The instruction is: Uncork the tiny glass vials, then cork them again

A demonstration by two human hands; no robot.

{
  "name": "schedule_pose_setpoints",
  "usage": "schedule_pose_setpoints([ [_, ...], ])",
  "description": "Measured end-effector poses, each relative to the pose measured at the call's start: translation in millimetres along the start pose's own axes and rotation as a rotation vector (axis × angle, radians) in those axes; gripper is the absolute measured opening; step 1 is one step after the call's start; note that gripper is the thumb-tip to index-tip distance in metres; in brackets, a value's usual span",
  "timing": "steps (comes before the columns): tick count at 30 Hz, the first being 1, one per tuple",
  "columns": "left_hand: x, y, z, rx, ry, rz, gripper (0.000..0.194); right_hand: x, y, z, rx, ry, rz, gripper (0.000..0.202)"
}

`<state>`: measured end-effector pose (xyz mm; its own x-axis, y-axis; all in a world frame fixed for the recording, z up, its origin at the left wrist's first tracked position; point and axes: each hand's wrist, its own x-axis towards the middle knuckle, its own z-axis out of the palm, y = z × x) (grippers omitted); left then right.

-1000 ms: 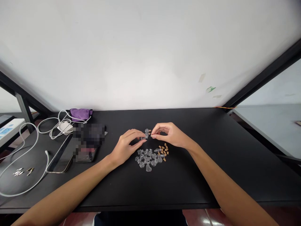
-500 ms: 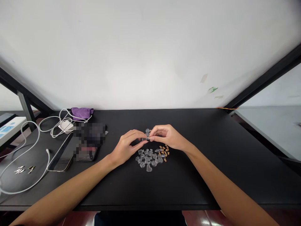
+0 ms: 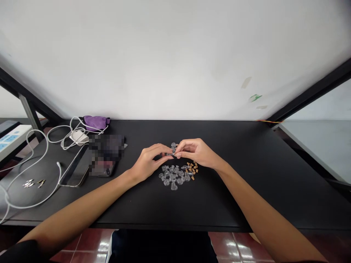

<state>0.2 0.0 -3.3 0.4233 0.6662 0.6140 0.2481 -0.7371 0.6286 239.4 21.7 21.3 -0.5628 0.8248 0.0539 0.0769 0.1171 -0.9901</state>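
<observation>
My left hand (image 3: 151,160) pinches a small clear glass bottle (image 3: 170,154) between thumb and fingertips. From the other side, my right hand (image 3: 195,151) has its thumb and forefinger pressed together at the bottle's end; whatever small piece they grip is too tiny to make out. Just beyond the fingertips lie a few clear bottles (image 3: 173,145), partly hidden by the hands. Nearer to me, several clear bottles of mixed shapes (image 3: 173,185) form a cluster on the black table. Several small corks (image 3: 196,166) are scattered at the cluster's right side, below my right hand.
On the left of the black table (image 3: 153,212) lie a phone (image 3: 74,171), a dark, partly blurred-out item (image 3: 105,149), a white cable (image 3: 45,149) with a charger (image 3: 79,137), a purple cloth (image 3: 95,122) and small metal pieces (image 3: 28,183). A white wall (image 3: 175,65) rises behind.
The whole view has shifted, so the table and hands appear slightly higher. Both hands keep their fingertips together around the bottle, with little other visible change.
</observation>
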Motion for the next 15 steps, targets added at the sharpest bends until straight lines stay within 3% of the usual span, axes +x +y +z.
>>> schedule_pose_setpoints([
  [15, -2.5, -3.2, 1.3, -0.028, 0.003, -0.021, 0.017, 1.7, -0.9, 1.6, 0.021, 0.015, 0.001, 0.031],
])
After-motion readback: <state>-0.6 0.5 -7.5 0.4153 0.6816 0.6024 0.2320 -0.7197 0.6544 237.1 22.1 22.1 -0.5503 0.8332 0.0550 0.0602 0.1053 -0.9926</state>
